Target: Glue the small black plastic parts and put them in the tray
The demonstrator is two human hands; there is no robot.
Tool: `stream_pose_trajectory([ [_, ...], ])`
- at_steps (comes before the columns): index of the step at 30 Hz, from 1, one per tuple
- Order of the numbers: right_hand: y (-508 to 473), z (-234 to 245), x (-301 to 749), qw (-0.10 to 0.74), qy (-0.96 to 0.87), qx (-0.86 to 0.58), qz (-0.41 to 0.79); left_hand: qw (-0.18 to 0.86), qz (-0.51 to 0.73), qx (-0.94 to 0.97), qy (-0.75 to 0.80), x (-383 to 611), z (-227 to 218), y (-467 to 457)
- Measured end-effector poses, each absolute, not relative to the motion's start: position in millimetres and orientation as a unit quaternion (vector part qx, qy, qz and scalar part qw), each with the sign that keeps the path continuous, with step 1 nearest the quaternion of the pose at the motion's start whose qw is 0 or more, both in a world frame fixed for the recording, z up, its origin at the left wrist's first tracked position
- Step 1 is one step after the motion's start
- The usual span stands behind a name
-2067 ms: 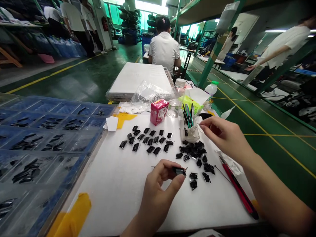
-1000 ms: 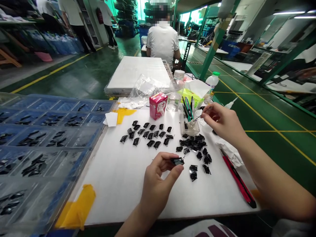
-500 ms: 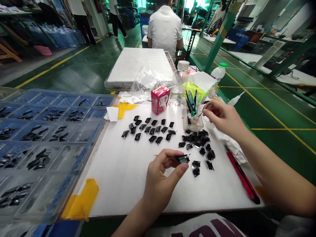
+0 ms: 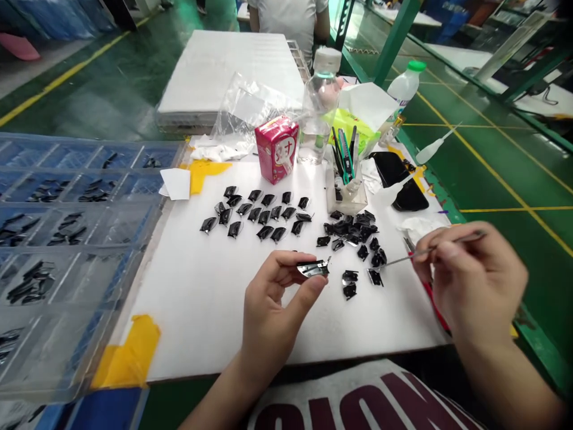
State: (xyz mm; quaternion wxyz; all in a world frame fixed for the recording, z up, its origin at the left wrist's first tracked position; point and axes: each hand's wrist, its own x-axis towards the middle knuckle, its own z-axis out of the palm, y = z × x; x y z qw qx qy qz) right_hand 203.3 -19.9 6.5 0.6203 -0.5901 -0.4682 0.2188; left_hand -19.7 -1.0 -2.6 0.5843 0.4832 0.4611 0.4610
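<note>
My left hand (image 4: 272,297) pinches a small black piece with a shiny metal face (image 4: 312,269) between thumb and fingers. My right hand (image 4: 471,280) holds a thin metal pick (image 4: 430,251), its tip reaching toward the loose black pieces (image 4: 351,230) near the piece in my left hand. More black pieces (image 4: 255,212) lie in loose rows on the white work board (image 4: 192,322). A red utility knife (image 4: 432,295) lies mostly hidden beneath my right hand.
A blue compartment tray (image 4: 76,239) holding black pieces lies to the left. Behind the board stand a clear box of tools (image 4: 344,194), a pink carton (image 4: 276,149) and a water bottle (image 4: 319,107). A black phone (image 4: 398,188) lies to the right. A seated person (image 4: 286,12) sits far ahead.
My right hand has moved down and right, away from the tool box, with the pick now visible. The held piece has turned its shiny face up. The view has tilted down.
</note>
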Motion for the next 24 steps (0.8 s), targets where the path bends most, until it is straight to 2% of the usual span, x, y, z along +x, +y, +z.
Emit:
stream_pose_trajectory([
  [6,-36.7,-35.0,193.2,0.590,-0.453,-0.626,0.234,0.585,0.443,0.497,0.464,-18.7,-4.0,-1.4],
  [14,-36.4,-35.0,191.1,0.534,-0.482,-0.648,0.250,0.579,0.447,0.499,0.466,-18.9,-2.9,-0.5],
  [24,-34.9,-36.2,193.3,0.533,-0.492,-0.644,0.244,0.582,0.451,0.497,0.460,-18.5,-2.9,-0.3],
])
